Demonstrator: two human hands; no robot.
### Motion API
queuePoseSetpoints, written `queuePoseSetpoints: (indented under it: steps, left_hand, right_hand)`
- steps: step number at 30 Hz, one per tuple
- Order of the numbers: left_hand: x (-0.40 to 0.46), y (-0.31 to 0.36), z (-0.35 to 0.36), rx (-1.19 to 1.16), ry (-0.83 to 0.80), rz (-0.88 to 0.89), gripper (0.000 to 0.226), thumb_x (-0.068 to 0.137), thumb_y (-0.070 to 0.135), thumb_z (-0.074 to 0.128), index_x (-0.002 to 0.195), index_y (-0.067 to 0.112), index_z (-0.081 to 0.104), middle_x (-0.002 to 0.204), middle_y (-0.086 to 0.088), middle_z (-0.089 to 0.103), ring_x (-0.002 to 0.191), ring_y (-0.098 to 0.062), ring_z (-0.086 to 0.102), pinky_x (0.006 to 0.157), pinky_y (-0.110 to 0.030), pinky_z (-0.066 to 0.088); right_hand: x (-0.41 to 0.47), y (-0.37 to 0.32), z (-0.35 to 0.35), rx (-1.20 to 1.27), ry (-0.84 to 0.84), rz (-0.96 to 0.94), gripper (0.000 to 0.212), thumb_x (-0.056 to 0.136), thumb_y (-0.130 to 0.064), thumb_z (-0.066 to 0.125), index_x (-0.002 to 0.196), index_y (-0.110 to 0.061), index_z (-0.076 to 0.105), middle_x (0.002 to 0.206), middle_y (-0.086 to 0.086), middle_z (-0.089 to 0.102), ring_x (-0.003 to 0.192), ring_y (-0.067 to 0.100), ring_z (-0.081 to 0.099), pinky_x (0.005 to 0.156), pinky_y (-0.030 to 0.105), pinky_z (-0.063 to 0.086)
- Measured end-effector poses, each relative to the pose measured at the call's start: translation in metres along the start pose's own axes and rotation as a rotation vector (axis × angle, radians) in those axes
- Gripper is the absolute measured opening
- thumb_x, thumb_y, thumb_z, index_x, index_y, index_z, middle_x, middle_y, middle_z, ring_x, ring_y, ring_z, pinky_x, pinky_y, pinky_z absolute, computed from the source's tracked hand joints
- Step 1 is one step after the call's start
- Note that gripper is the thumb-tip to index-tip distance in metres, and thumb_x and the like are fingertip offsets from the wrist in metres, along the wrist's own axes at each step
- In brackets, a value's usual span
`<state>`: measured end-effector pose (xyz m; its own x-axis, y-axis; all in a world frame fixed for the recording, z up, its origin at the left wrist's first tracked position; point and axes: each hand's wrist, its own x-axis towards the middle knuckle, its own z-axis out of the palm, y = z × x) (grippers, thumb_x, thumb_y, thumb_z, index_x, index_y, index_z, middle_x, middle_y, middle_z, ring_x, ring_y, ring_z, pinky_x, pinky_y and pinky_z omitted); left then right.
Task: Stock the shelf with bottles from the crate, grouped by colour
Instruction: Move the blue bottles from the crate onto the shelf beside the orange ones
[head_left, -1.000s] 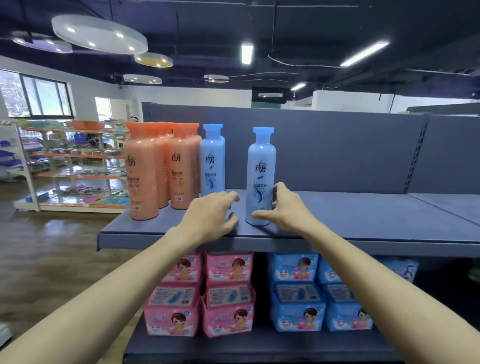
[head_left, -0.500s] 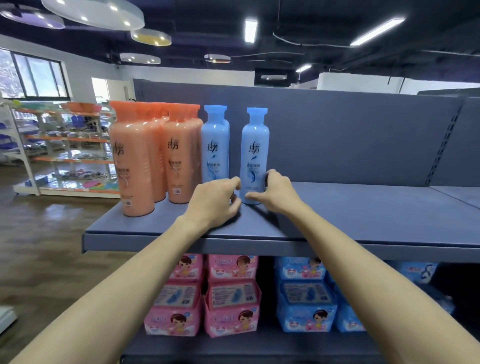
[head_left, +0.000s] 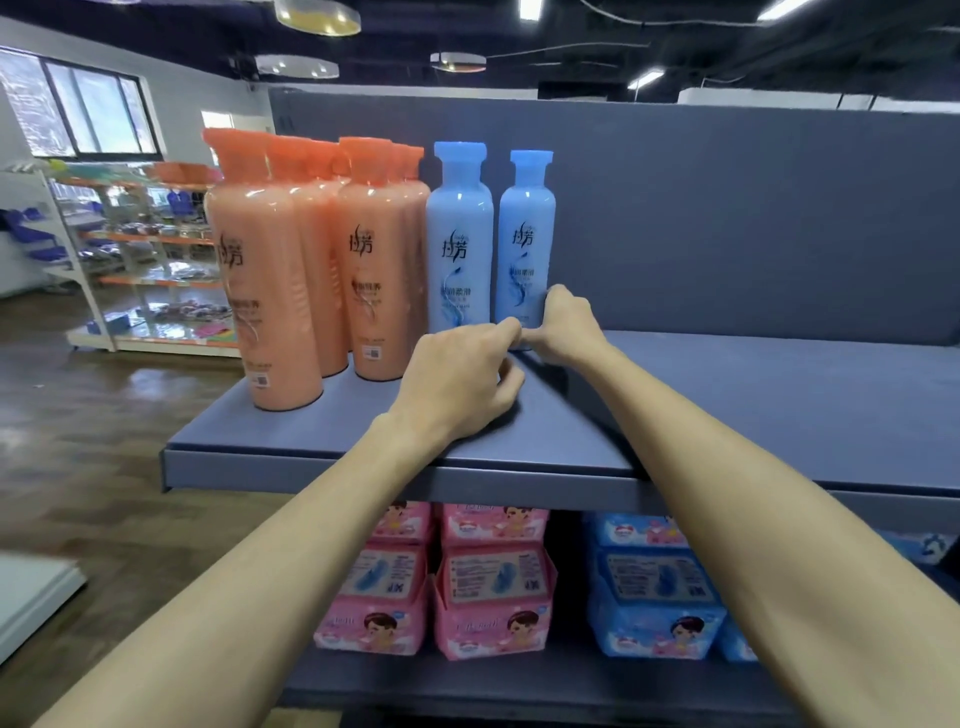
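Blue bottle (head_left: 524, 244) stands deep on the shelf (head_left: 395, 457) beside its twin; right hand (head_left: 563, 327) grips its base, left hand (head_left: 457, 384) curled, empty. Nudge gently, label forward, flush.

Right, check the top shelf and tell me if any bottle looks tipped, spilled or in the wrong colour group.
Nothing stands out. The orange bottles stand upright together at the shelf's left end, and the two blue bottles stand upright beside them. The right hand holds the base of the right blue bottle; the left hand is beside it. No spill shows.
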<state>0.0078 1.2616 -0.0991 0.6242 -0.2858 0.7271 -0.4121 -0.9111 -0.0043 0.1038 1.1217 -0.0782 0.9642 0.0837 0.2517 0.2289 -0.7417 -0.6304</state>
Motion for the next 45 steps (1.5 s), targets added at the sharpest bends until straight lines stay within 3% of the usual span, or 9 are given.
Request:
queuePoseSetpoints:
  steps: [6,14,20,25,30,37,45]
  left_hand:
    - [-0.001,0.0,0.003,-0.025,0.028,0.007,0.021,0.081,0.027,0.055,0.101,0.021,0.058,0.079,0.006,0.067,0.076,-0.024,0.061,0.06,-0.036,0.048]
    - [0.0,-0.001,0.006,-0.031,0.042,0.003,0.02,0.081,0.026,0.054,0.1,0.021,0.057,0.079,0.006,0.066,0.075,-0.023,0.061,0.06,-0.038,0.05]
    - [-0.001,-0.001,0.006,-0.029,0.036,0.003,0.018,0.081,0.026,0.053,0.097,0.02,0.056,0.076,0.005,0.064,0.072,-0.023,0.059,0.058,-0.038,0.049]
    - [-0.001,0.0,0.003,-0.037,0.059,0.008,0.019,0.08,0.024,0.055,0.098,0.022,0.054,0.073,0.006,0.063,0.071,-0.025,0.06,0.056,-0.035,0.047]
    - [0.0,0.003,-0.004,0.036,0.011,0.0,0.019,0.082,0.026,0.052,0.099,0.019,0.055,0.076,0.003,0.065,0.073,-0.026,0.063,0.057,-0.036,0.049]
    - [-0.006,0.021,-0.026,0.194,-0.005,0.082,0.021,0.074,0.016,0.062,0.095,0.012,0.06,0.068,-0.004,0.061,0.061,-0.031,0.06,0.048,-0.028,0.029]
    - [-0.024,0.059,-0.049,0.162,-0.025,0.062,0.019,0.082,0.021,0.05,0.099,0.014,0.055,0.075,0.0,0.061,0.068,-0.027,0.058,0.05,-0.03,0.034]
  right_hand:
    - [0.019,-0.005,0.003,0.005,-0.026,0.02,0.048,0.077,-0.023,0.077,0.105,-0.007,0.041,0.116,0.012,0.051,0.086,0.026,0.05,0.066,0.036,0.042]
    - [0.025,0.002,0.011,0.028,0.006,0.006,0.045,0.081,-0.025,0.072,0.108,-0.005,0.043,0.111,0.01,0.051,0.087,0.026,0.049,0.071,0.037,0.045]
    - [0.018,0.005,0.014,0.03,0.008,0.003,0.044,0.082,-0.028,0.07,0.111,-0.006,0.045,0.114,0.01,0.054,0.096,0.029,0.056,0.084,0.046,0.053]
    - [0.001,-0.005,-0.001,0.016,0.083,-0.008,0.046,0.079,-0.031,0.075,0.106,-0.007,0.046,0.11,0.009,0.055,0.086,0.026,0.053,0.067,0.035,0.046]
    - [-0.033,-0.012,-0.028,-0.073,0.102,-0.053,0.056,0.087,-0.037,0.071,0.125,-0.004,0.047,0.121,0.012,0.055,0.111,0.031,0.057,0.083,0.039,0.05]
    - [-0.087,-0.03,-0.073,-0.263,0.084,-0.184,0.058,0.087,-0.038,0.071,0.127,-0.006,0.044,0.123,0.015,0.056,0.11,0.032,0.057,0.09,0.044,0.051]
    - [-0.142,-0.025,-0.102,-0.347,0.081,-0.219,0.058,0.088,-0.04,0.069,0.129,-0.008,0.044,0.122,0.013,0.057,0.106,0.032,0.058,0.087,0.045,0.052]
